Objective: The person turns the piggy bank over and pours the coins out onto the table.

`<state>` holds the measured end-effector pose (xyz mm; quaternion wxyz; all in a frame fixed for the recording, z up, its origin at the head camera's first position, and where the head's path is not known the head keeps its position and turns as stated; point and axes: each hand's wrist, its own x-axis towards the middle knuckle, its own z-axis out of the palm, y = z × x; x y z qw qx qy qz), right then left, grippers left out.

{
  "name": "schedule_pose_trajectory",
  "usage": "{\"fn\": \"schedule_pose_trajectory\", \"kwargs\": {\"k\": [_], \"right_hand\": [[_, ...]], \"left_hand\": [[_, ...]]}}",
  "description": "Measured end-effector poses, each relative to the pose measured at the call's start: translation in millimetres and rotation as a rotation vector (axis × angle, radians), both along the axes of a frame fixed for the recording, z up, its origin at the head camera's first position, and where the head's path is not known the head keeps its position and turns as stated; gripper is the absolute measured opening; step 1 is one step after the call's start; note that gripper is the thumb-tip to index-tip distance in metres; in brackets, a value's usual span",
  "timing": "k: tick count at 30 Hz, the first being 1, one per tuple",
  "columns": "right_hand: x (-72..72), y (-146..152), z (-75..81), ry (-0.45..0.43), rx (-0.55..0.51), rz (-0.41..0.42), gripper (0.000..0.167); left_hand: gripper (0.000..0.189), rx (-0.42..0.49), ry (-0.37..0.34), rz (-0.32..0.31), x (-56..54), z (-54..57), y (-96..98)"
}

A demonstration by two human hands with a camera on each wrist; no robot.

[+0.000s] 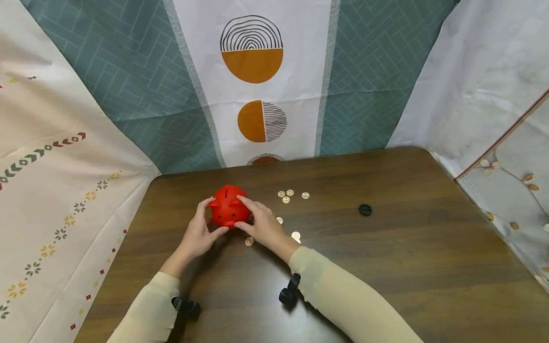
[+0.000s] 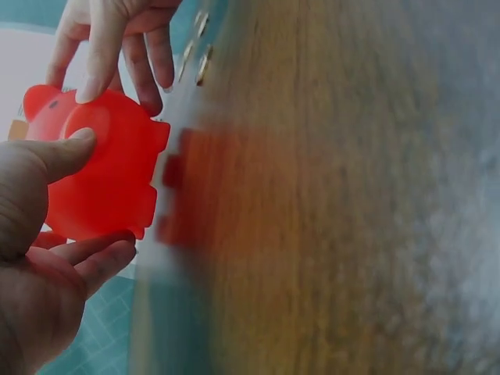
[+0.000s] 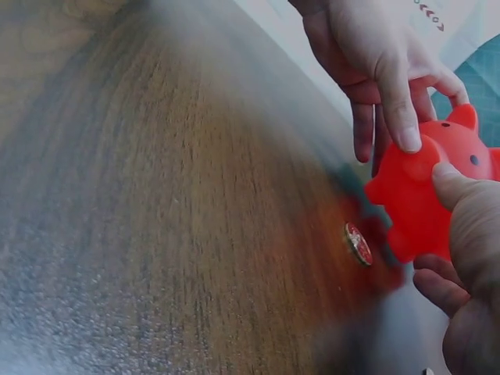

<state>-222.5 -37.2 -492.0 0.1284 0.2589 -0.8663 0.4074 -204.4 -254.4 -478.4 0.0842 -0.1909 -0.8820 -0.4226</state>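
A red piggy bank [image 1: 227,209], coin slot on top and snout toward me, is held between both hands at the left part of the table. My left hand [image 1: 199,236] grips its left side, thumb near the snout and fingers around the flank. On the other side my right hand [image 1: 263,224] holds it, its thumb beside the snout and a finger near the ear. In the left wrist view the piggy bank's feet [image 2: 160,137] are close to the tabletop; whether they touch it I cannot tell.
Several gold coins [image 1: 286,200] lie right of the piggy bank, and one coin [image 1: 249,242] is just in front of it. A round black cap [image 1: 365,209] lies farther right on the brown wooden table [image 1: 411,267]. Patterned cloths [image 1: 364,95] hang behind and beside it.
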Motion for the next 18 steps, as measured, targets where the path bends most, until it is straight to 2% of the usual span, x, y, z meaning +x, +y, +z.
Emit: {"fn": "schedule_pose_trajectory", "kwargs": {"k": [8, 10, 15, 17, 18], "right_hand": [[-4.0, -2, -3.3, -0.026, 0.011, -0.02, 0.076], [-4.7, -1, -3.6, -0.025, 0.008, -0.023, 0.077], [-5.6, -1, -4.9, -0.017, -0.01, -0.025, 0.076], [-6.1, -2, -6.0, -0.018, -0.02, -0.019, 0.075], [-6.5, -2, -6.6, -0.018, -0.025, -0.013, 0.075]], "left_hand": [[0.088, 0.014, 0.001, -0.013, -6.5, -4.0, 0.5], [0.088, 0.022, 0.013, -0.016, -5.5, -1.7, 2.9], [0.084, 0.032, 0.048, -0.044, 4.7, 14.5, 11.9], [0.085, 0.03, 0.051, -0.048, 5.3, 14.8, 12.0], [0.085, 0.027, 0.048, -0.044, 3.4, 11.2, 10.3]]}}
